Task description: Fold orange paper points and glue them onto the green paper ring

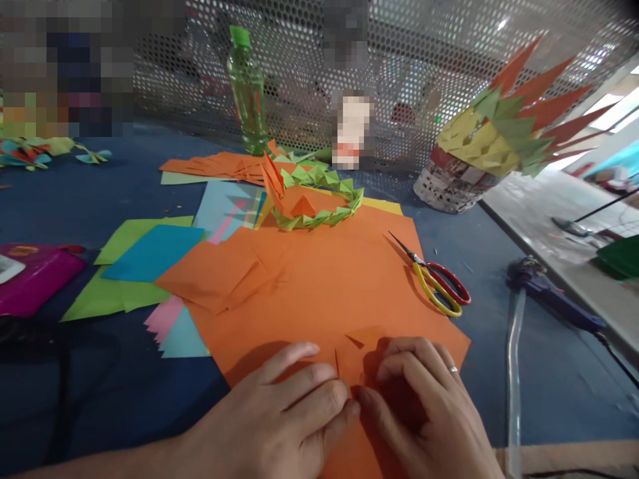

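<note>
Ok, L hand (294,409) & R hand (436,406) pinching folded paper (352,361), near ctr; align edges b4 creasing firmly.

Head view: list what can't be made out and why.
In the head view:
Folded orange piece: lower part hidden by the left hand and right hand.
Magenta object: cut off by the left edge.
Upper-left background: covered by a pixelated patch.
Beyond the perforated panel: details obscured by its metal.
</note>
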### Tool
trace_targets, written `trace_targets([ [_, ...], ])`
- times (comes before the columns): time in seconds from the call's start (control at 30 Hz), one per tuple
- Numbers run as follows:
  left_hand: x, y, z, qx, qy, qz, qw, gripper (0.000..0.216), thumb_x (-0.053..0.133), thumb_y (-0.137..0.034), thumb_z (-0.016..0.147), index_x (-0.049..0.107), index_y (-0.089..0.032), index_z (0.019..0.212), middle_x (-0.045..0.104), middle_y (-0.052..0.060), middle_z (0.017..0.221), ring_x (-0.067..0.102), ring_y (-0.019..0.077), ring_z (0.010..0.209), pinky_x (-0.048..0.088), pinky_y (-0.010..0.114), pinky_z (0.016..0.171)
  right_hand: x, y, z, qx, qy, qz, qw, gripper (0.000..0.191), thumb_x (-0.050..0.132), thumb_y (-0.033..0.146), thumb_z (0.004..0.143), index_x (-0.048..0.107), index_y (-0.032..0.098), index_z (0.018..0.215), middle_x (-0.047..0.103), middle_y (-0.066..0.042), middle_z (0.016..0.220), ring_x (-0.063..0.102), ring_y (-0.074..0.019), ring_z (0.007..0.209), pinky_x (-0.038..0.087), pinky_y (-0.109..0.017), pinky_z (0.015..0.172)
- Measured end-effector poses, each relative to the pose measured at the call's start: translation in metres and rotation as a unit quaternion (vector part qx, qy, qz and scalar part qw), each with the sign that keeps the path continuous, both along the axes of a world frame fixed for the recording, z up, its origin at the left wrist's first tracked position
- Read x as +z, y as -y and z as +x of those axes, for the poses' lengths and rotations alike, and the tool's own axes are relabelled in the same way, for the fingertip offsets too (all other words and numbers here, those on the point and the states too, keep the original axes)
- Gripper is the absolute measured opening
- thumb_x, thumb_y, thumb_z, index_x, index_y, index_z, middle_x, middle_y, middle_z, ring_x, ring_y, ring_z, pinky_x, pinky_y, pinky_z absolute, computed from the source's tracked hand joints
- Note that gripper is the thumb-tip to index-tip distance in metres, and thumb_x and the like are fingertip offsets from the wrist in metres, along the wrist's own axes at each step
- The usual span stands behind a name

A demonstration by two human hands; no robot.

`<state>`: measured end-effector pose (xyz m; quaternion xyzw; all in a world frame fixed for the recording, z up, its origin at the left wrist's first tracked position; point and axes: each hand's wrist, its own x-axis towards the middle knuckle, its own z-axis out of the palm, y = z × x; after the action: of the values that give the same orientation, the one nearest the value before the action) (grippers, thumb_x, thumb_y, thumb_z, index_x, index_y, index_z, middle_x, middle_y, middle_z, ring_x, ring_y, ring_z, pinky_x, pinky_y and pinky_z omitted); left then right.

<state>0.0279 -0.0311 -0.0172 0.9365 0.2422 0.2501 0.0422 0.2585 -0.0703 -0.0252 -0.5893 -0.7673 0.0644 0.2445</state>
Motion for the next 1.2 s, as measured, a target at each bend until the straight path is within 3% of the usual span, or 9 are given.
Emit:
trace_targets([
  [0.2,-0.003,0.000,0.004,-0.011,-0.017,-0.014,1.000,0.034,0.057,-0.046,0.101,0.071,-0.025,0.124,0.073,0.008,0.114,0.063,0.0246,0.112,0.044,0.045,0.113,0.003,-0.002,0.007,-0.007,-0.012,0.004,1.000,0.020,0.069,0.034,0.091,0.054,0.027,0.103,0.066,-0.004,0.102,0.062,-0.0206,0.093,0.054,-0.033,0.076],
  [0.43,0.002,-0.006,0.000,-0.045,0.045,-0.046,0.997,0.032,0.048,-0.038,0.108,0.073,-0.021,0.112,0.077,-0.001,0.106,0.064,0.0148,0.107,0.020,0.030,0.125,0.003,0.003,0.007,-0.021,-0.080,-0.035,0.996,0.019,0.051,0.010,0.093,0.053,0.026,0.102,0.064,-0.004,0.107,0.058,-0.0202,0.103,0.051,-0.033,0.083],
  [0.57,0.002,-0.006,0.002,-0.040,0.068,-0.050,0.996,0.036,0.044,-0.040,0.109,0.073,-0.020,0.111,0.077,-0.001,0.105,0.064,0.0146,0.106,0.020,0.029,0.125,0.003,0.003,0.007,-0.001,-0.085,-0.013,0.996,0.020,0.046,0.009,0.095,0.053,0.026,0.103,0.063,-0.004,0.107,0.057,-0.0195,0.103,0.049,-0.031,0.082],
  [0.7,0.003,-0.005,0.002,-0.040,0.067,-0.055,0.995,0.036,0.041,-0.038,0.110,0.072,-0.020,0.113,0.076,0.000,0.105,0.063,0.0151,0.107,0.021,0.029,0.124,0.005,0.001,0.004,-0.001,-0.033,-0.009,0.999,0.015,0.059,0.020,0.093,0.052,0.026,0.106,0.064,-0.005,0.108,0.058,-0.0214,0.101,0.050,-0.033,0.080],
  [0.8,0.007,-0.006,0.000,-0.052,0.038,-0.054,0.996,0.040,0.036,-0.036,0.111,0.071,-0.018,0.114,0.075,0.001,0.105,0.062,0.0159,0.108,0.018,0.030,0.125,0.005,0.001,-0.001,-0.009,-0.004,0.019,1.000,0.028,0.070,0.034,0.089,0.051,0.025,0.107,0.064,-0.006,0.107,0.059,-0.0231,0.096,0.050,-0.035,0.077],
  [0.87,0.010,-0.010,-0.002,-0.067,0.013,-0.047,0.997,0.039,0.036,-0.035,0.111,0.070,-0.017,0.117,0.075,0.002,0.108,0.062,0.0165,0.110,0.015,0.031,0.125,0.004,0.001,-0.002,-0.010,-0.005,0.023,1.000,0.028,0.071,0.034,0.089,0.051,0.025,0.107,0.064,-0.006,0.107,0.058,-0.0231,0.096,0.050,-0.035,0.077],
  [1.03,0.013,-0.015,-0.007,-0.089,-0.026,-0.041,0.995,0.032,0.046,-0.037,0.108,0.068,-0.018,0.122,0.074,0.000,0.113,0.061,0.0162,0.112,0.012,0.030,0.126,0.001,0.006,-0.001,-0.032,-0.071,-0.030,0.997,0.019,0.057,0.019,0.093,0.051,0.027,0.109,0.061,-0.005,0.116,0.054,-0.0232,0.109,0.049,-0.037,0.087],
  [1.2,0.015,-0.014,-0.006,-0.087,-0.017,-0.036,0.995,0.032,0.046,-0.038,0.108,0.069,-0.018,0.119,0.075,0.001,0.113,0.062,0.0176,0.110,0.017,0.033,0.124,-0.002,0.008,0.006,-0.010,-0.100,-0.030,0.994,0.027,0.041,0.010,0.097,0.051,0.028,0.115,0.058,-0.005,0.127,0.051,-0.0191,0.122,0.046,-0.035,0.096],
])
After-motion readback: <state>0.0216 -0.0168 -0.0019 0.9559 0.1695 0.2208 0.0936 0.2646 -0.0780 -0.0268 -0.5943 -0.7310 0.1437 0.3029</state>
